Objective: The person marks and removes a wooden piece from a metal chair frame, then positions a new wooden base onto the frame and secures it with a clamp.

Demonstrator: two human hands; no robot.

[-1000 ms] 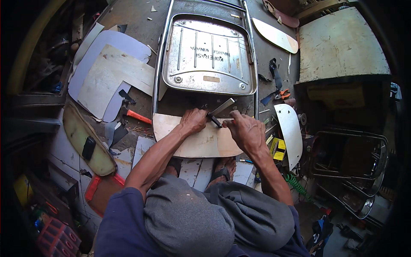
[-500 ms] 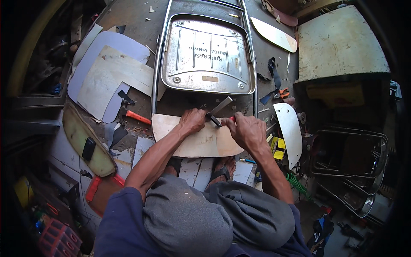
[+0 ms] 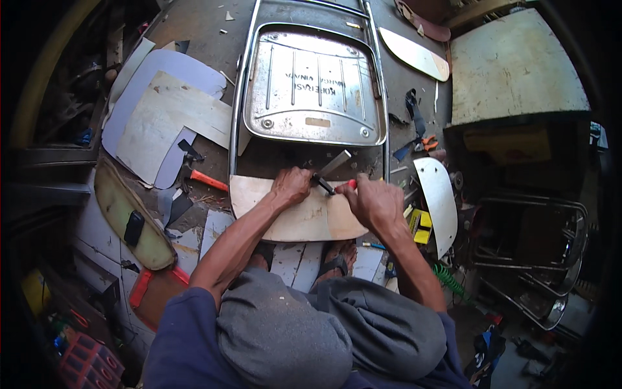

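Observation:
A curved pale wooden board lies across the lower end of a metal folding-chair frame, in front of my feet. At its far edge my left hand is closed, its fingers against a black piece. What they grip is hidden. A pale metal bar slants up and right from that black piece. My right hand is closed around a red-handled tool, pointed left toward the black piece; its tip is hard to make out. Beyond my hands lies the chair's metal seat pan.
A red-handled tool lies left of the board, near pale cut sheets. Orange-handled pliers, a white curved panel and a yellow box lie right. A worn backrest panel bears a black object.
Both hands stay nearly in place at the board's far edge. My right hand with the red-handled tool has shifted very slightly; the rest of the scene looks the same.

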